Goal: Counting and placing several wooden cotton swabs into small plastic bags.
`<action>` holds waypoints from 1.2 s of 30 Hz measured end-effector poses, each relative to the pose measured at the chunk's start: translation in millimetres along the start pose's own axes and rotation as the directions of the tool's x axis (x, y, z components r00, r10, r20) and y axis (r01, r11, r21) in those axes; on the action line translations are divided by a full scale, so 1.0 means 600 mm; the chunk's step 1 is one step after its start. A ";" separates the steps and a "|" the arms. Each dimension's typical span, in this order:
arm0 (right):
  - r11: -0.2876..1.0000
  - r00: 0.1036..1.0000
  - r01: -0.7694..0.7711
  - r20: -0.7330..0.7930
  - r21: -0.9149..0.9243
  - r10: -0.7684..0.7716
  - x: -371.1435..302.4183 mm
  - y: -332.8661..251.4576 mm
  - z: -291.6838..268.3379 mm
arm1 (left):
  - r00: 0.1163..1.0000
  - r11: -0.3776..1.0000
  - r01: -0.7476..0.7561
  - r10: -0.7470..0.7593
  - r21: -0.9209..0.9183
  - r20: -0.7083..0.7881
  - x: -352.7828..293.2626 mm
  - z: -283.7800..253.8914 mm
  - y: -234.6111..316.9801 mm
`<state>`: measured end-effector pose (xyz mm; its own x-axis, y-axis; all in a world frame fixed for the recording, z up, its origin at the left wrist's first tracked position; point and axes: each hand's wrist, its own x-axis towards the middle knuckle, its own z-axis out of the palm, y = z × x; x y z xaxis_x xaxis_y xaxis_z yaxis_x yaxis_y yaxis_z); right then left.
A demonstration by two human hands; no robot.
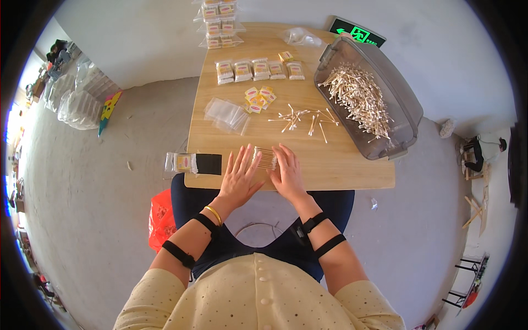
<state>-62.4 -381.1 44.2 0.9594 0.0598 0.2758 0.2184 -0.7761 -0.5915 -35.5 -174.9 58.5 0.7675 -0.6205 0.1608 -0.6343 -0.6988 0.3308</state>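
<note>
The head view showed the left hand (pixel 239 175) near the frame's centre, palm down with its fingers extended and slightly spread, beside a flat bundle of pale, white-tipped cotton swabs (pixel 266 158) on the light wood-grained table (pixel 341 173). The right hand (pixel 287 171), right of centre, had loosely parted fingers by the bundle's right side; I could not tell how firmly either hand pressed. Left of centre, a flat black rectangular piece (pixel 209 164) adjoined a clear bag of swabs (pixel 182 163). At upper right, a grey plastic bin (pixel 400 91) held a swab heap (pixel 360 102).
</note>
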 end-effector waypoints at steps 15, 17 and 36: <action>0.995 0.997 -0.079 -0.012 -0.068 0.078 -0.058 0.001 -0.028 | 0.991 0.985 -0.100 0.087 0.141 0.098 0.064 0.021 -0.002; 0.994 0.997 -0.076 -0.015 -0.082 0.075 -0.059 0.000 -0.026 | 0.993 0.983 -0.088 0.073 0.160 0.097 0.062 0.021 0.004; 0.956 0.997 -0.057 0.042 -0.288 0.072 -0.026 -0.032 0.031 | 0.991 0.983 0.105 -0.117 0.150 0.070 -0.001 0.032 -0.026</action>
<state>-78.4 -355.5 36.8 0.9793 0.0304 0.2001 0.1029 -0.9262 -0.3628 -28.1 -170.4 35.1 0.8278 -0.5582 0.0552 -0.5567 -0.8056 0.2026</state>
